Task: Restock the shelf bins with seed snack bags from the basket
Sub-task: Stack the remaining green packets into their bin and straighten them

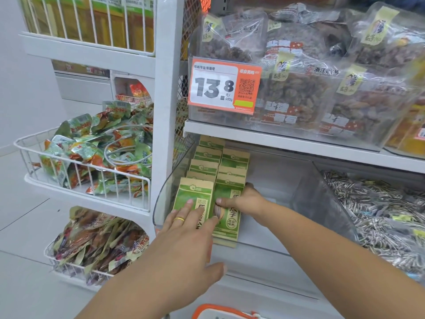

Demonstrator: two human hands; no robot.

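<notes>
Green and kraft-paper seed snack bags stand upright in two rows at the left of a clear plastic shelf bin (278, 180). My left hand (184, 236), with a gold ring, lays straight fingers on the front-left bag (190, 194). My right hand (247, 201) grips the front-right bag (227, 226), with the thumb on its face and the fingers behind its right edge. The right part of the bin holds no bags. An orange-rimmed basket (218, 310) peeks in at the bottom edge, its contents hidden.
A neighbouring clear bin (379, 215) on the right holds striped sunflower seed packs. The shelf above carries clear bags of dried snacks (322, 93) and an orange 13.8 price tag (224, 86). A white wire rack (30, 146) with snack packs stands at the left.
</notes>
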